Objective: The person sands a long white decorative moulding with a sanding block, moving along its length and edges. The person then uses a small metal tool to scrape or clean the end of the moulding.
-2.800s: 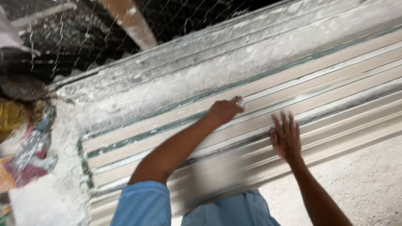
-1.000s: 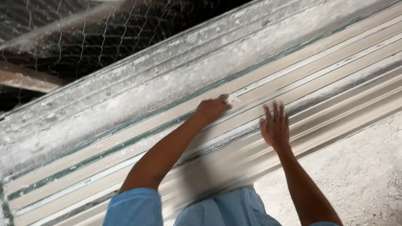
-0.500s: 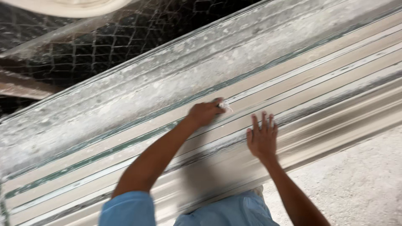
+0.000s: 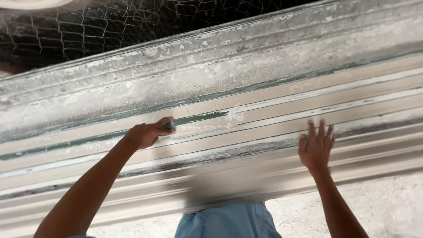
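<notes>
My left hand (image 4: 145, 134) is closed in a fist around a small grey tool (image 4: 169, 125), only its tip showing past the fingers, so I cannot tell whether it is a scraper or a sanding block; that tip presses against a greenish groove in the long moulded panel (image 4: 273, 119) in front of me. My right hand (image 4: 315, 147) is well apart from the left, open, fingers spread and palm flat against a lower ridge of the same panel, holding nothing. Just beside the tool, to its right, a patch of white flakes (image 4: 235, 113) clings to the ridge, and the green strip shows through where the pale coat is gone. From here I judge the main risk to be the tool skipping out of the narrow groove: the grip hides most of it, and a slip could gouge the neighbouring cream ridge or bring my knuckles against the rough edge. The flat right palm gives bracing only by friction on a dusty surface, so it may slide if I lean harder. Above the panel runs a crusted, powdery grey band (image 4: 211, 75), and loose material there could fall toward my face. Behind it hangs wire mesh (image 4: 101, 26), near enough to snag a sleeve on a high reach.
</notes>
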